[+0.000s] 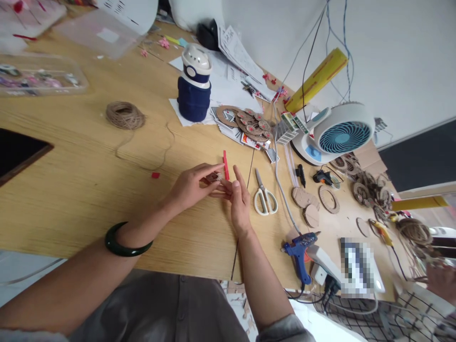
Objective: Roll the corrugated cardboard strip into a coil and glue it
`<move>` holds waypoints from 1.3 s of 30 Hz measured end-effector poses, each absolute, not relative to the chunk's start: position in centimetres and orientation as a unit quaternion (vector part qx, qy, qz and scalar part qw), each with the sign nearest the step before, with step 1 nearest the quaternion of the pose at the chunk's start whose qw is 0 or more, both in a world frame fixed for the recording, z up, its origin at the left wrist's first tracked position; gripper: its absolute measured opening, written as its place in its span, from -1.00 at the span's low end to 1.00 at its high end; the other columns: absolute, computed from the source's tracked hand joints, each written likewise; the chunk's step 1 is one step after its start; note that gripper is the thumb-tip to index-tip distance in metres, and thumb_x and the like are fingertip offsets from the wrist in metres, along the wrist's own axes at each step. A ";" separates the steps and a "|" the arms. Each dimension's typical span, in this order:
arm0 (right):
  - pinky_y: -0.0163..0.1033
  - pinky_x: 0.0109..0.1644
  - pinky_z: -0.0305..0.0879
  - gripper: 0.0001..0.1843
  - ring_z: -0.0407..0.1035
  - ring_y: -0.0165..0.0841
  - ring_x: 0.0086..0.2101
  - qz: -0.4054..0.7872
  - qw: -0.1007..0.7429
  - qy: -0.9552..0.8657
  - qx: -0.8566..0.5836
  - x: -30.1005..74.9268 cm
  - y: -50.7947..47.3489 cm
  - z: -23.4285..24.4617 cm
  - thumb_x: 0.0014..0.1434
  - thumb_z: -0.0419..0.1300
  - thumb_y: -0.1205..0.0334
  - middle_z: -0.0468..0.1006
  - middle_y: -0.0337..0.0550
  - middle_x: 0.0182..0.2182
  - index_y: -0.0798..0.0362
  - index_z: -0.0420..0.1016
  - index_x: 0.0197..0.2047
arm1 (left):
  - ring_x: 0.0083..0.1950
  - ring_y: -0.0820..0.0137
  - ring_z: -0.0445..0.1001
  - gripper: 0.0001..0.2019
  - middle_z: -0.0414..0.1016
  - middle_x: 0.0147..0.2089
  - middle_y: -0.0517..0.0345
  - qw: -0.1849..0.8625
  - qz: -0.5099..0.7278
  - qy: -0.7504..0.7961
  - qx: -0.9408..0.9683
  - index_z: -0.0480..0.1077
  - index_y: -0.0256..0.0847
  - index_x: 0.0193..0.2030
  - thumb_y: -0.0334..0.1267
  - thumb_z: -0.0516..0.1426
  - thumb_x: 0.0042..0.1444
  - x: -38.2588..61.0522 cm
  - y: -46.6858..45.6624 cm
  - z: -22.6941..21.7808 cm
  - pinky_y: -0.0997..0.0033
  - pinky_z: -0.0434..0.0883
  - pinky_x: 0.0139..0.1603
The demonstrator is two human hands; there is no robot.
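My left hand (192, 186) and my right hand (239, 202) meet above the wooden table. Between their fingertips is a small whitish-brown piece (218, 176), too small and covered to name. The left fingers pinch at it. On the right, the index finger points up while the other fingers reach under the piece. A thin red strip (225, 164) stands out just behind the fingertips; whether it is held or lies on the table I cannot tell. White-handled scissors (263, 195) lie right of my right hand. A small red square (156, 175) lies left of my hands.
A coil of twine (125, 115) trails a loose end. Behind stand a blue bottle (194, 97), cardboard discs (251, 124) and a fan (338, 135). At right are a blue glue gun (299, 254), a grey cable (281, 190) and a power strip (327, 261). Another person's hand (441, 280) shows far right.
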State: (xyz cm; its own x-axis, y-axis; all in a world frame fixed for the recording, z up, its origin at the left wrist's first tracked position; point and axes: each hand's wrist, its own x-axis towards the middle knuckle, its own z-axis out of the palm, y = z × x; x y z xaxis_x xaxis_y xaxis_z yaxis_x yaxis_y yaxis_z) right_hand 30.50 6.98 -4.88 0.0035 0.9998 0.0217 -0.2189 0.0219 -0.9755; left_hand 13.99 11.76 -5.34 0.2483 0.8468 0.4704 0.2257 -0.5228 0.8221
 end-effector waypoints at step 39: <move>0.15 0.46 0.41 -0.26 0.62 -0.09 0.18 0.688 0.551 -0.308 -0.357 32.6 7.5 -1.6 0.35 0.10 -0.47 0.74 0.02 0.16 0.01 0.69 0.06 | 0.46 -0.13 0.48 -0.46 0.60 0.38 -0.08 0.513 0.481 0.494 0.511 0.64 -0.10 0.21 0.20 0.33 0.24 8.5 4.8 -3.0 -0.26 0.27 0.59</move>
